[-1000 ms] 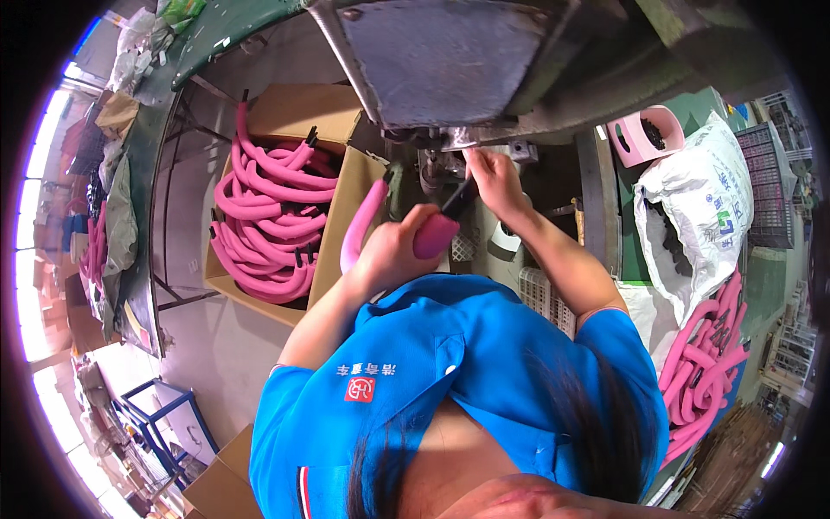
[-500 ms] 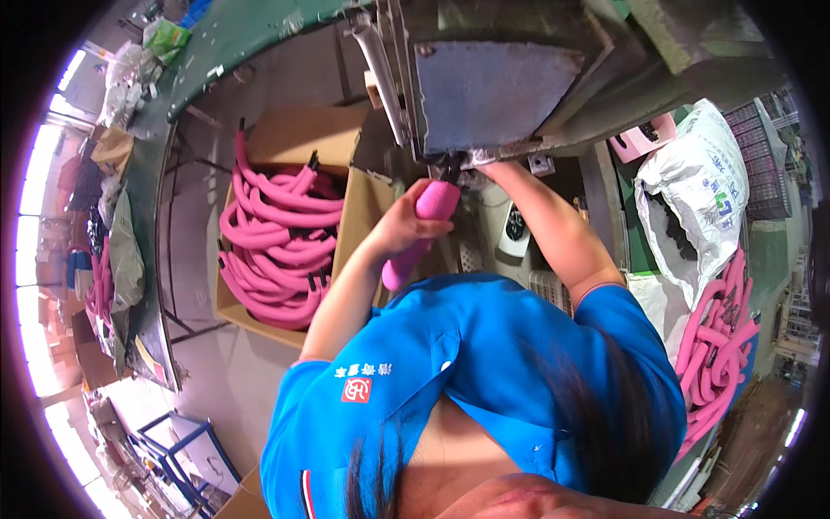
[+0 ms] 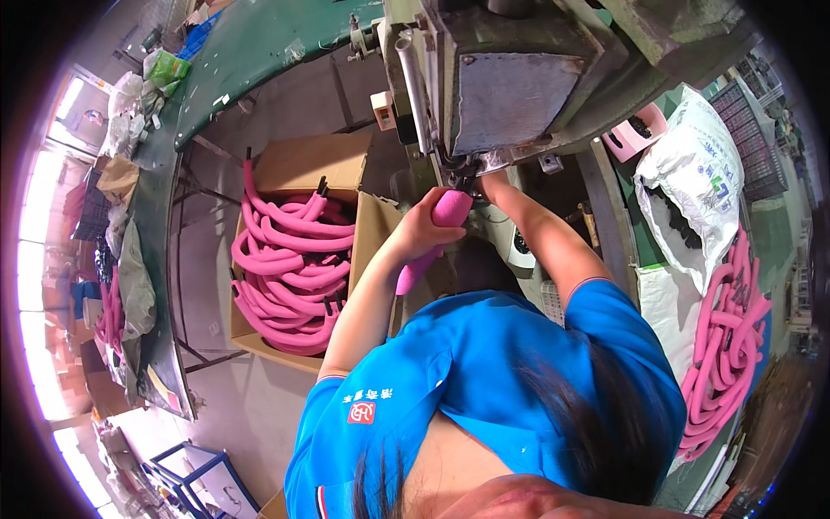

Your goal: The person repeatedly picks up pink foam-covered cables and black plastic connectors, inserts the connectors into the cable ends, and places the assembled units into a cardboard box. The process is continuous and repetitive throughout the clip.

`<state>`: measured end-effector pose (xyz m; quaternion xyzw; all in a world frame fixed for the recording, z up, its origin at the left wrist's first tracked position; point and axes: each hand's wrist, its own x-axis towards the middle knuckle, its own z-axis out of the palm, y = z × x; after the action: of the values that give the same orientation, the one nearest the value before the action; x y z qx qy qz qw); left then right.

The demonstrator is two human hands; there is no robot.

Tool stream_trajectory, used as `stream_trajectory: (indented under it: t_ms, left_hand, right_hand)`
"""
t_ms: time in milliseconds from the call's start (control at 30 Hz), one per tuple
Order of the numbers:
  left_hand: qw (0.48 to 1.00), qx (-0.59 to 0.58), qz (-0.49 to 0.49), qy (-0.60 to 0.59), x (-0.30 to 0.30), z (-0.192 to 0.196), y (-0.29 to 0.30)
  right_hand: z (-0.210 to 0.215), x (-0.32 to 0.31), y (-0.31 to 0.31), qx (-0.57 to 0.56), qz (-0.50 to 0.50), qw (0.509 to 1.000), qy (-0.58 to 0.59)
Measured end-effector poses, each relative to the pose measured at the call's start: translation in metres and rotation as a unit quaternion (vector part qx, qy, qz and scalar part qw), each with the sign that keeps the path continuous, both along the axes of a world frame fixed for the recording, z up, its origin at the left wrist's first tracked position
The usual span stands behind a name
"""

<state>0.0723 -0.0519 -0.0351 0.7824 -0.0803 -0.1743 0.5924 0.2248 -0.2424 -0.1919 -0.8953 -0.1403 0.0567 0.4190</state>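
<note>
My left hand (image 3: 424, 227) is wrapped around a pink foam-covered tube (image 3: 452, 208) whose near part slants down toward my chest. The black end of this tube (image 3: 466, 183) points up at the underside of a grey metal machine (image 3: 516, 102). Close beside that end, my right hand (image 3: 491, 183) reaches under the machine's lower edge. Its fingers are hidden there, so what they touch cannot be made out.
To the left, an open cardboard box (image 3: 373, 233) is filled with pink tubes (image 3: 294, 246). On the right stand a white woven sack (image 3: 705, 164) with black pieces inside, a pink bin (image 3: 624, 143) and another heap of pink tubes (image 3: 722, 346). A green table (image 3: 268, 43) stretches across the far left.
The whole view has shifted, so the machine and box sit a little lower and further right. Both hands stay by the machine, the left still gripping the pink tube.
</note>
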Motion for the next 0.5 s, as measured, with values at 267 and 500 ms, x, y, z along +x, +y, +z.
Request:
stream_trajectory:
  t_ms: [267,500]
  left_hand:
    - [0.997,-0.015,0.001,0.071,-0.004,0.008,-0.002]
    - [1.000,-0.016,-0.004,0.001,-0.001,0.008,0.001]
  right_hand:
    - [0.003,0.009,-0.019,-0.003,-0.018,1.000,0.012]
    - [-0.003,0.017,-0.011,0.004,-0.047,0.999,0.002]
